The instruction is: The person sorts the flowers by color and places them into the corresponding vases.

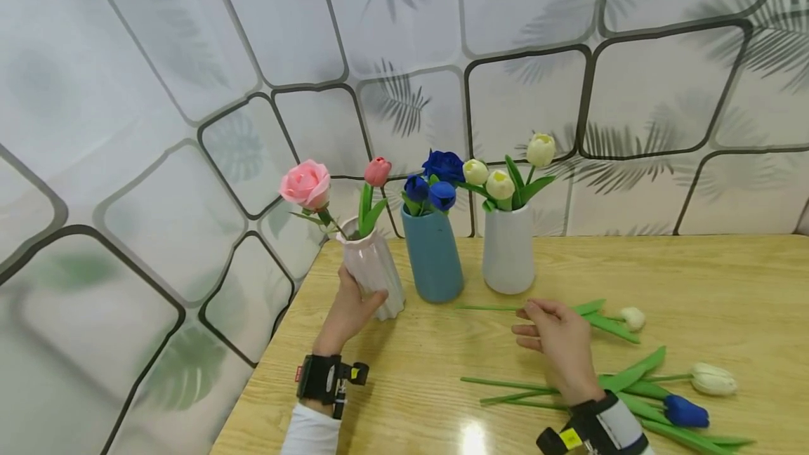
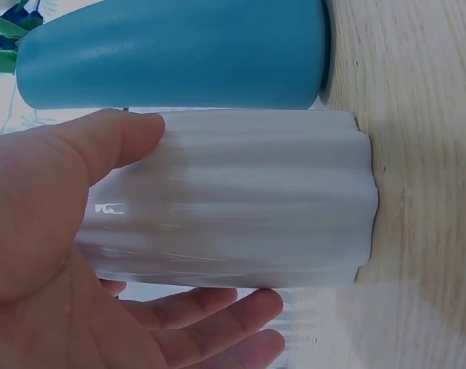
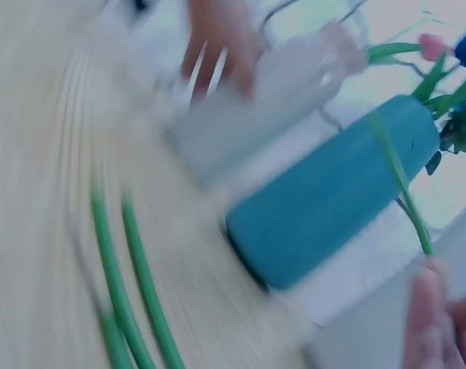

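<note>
My left hand (image 1: 350,311) holds the ribbed pinkish-white vase (image 1: 374,269) by its side, with the thumb across the near face. In the left wrist view the thumb (image 2: 125,138) and fingers lie on opposite sides of this vase (image 2: 248,200). A pink rose (image 1: 306,185) and a pink tulip (image 1: 378,171) stand in it. My right hand (image 1: 559,343) pinches the green stem (image 1: 487,308) of a white tulip (image 1: 633,319) above the table. In the blurred right wrist view, that stem (image 3: 404,184) rises from the fingertips (image 3: 427,307) in front of the blue vase.
A blue vase (image 1: 434,258) with blue flowers and a white vase (image 1: 508,251) with cream tulips stand to the right of the held vase. A white tulip (image 1: 714,379) and a blue tulip (image 1: 686,411) lie on the wooden table (image 1: 404,399). Patterned cloth (image 1: 404,34) hangs behind.
</note>
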The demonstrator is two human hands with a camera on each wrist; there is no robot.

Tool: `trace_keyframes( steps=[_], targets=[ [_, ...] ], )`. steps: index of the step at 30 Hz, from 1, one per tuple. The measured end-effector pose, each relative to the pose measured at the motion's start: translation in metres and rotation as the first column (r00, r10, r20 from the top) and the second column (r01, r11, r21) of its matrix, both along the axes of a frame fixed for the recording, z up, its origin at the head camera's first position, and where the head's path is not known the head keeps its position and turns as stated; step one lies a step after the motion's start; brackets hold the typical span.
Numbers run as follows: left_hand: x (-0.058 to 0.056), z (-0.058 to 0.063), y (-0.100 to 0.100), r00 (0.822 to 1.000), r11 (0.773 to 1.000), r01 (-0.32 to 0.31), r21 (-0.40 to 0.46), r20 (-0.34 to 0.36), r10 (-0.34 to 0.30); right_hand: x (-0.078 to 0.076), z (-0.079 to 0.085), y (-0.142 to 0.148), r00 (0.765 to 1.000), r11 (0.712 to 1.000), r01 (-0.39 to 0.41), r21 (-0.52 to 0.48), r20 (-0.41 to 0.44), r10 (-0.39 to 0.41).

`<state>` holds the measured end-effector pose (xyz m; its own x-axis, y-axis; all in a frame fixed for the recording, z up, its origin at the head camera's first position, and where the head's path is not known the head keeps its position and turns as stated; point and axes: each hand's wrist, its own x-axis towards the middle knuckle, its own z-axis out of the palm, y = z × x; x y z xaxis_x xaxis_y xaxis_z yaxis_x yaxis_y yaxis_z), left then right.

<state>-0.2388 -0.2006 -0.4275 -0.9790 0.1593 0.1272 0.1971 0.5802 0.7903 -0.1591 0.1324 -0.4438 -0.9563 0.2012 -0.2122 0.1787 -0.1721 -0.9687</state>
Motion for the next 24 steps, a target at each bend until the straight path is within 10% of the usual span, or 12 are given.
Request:
trace_keyframes(
  steps=[4, 9, 24],
  targets=[
    [0.0006, 0.0009, -0.0002, 1.0, 1.0, -0.002, -0.006, 0.021, 0.002, 0.0032, 0.0012, -0.0047, 0.991, 0.924, 0.132, -0.358, 0.08, -0.11],
    [0.0008, 0.0009, -0.0003, 0.999, 1.0, -0.004, -0.009, 0.032, 0.004, 0.0045, 0.002, -0.0036, 0.98, 0.828, 0.186, -0.529, 0.166, -0.114],
    [0.0051, 0.0055, 0.0036, 0.989, 0.984, -0.061, -0.166, 0.126, 0.082, 0.0057, -0.0024, -0.0002, 0.982, 0.827, 0.133, -0.546, 0.186, -0.035]
  ],
)
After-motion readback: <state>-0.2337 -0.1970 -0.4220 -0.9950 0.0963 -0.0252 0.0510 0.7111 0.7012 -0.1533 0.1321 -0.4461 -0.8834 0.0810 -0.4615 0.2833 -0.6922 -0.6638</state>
